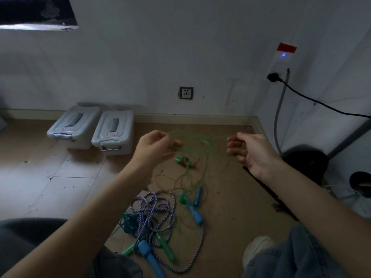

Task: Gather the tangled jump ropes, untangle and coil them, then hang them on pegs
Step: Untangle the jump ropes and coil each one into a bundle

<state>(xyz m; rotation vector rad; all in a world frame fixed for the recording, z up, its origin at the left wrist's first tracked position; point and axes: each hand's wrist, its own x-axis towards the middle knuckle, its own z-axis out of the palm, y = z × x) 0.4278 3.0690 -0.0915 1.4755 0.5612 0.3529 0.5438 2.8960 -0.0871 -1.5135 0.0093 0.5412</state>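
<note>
Two storage boxes [91,130]: grey, lidded, side by side against the wall at far left; we leave them out of the work.

Left hand [155,146]: we hold it raised, fingers curled, pinching the left end of the green jump rope [197,149]; the exact grip blurs.

Braided rope [158,209]: blue and white, piled on the floor below and between our forearms, its blue handle [147,252] near our knees, a green handle [165,246] just beside it.

Green jump rope: thin and translucent, stretched roughly level from hand to hand, a knotted bunch hanging from the middle and trailing down to the floor pile.

Key relation: the snarl sits midway between our hands, a shade nearer the right one; the rope's long axis runs left to right, so we judge the next pull goes outward along it or the right fingers pick at the knot.

Right hand [248,148]: raised level with the left, fingers curled around the rope's right end.

Hard to read: strands in the knot smear together; how many ropes lie tangled, and which handles [197,197] belong to which, we cannot tell. No pegs show.
</note>
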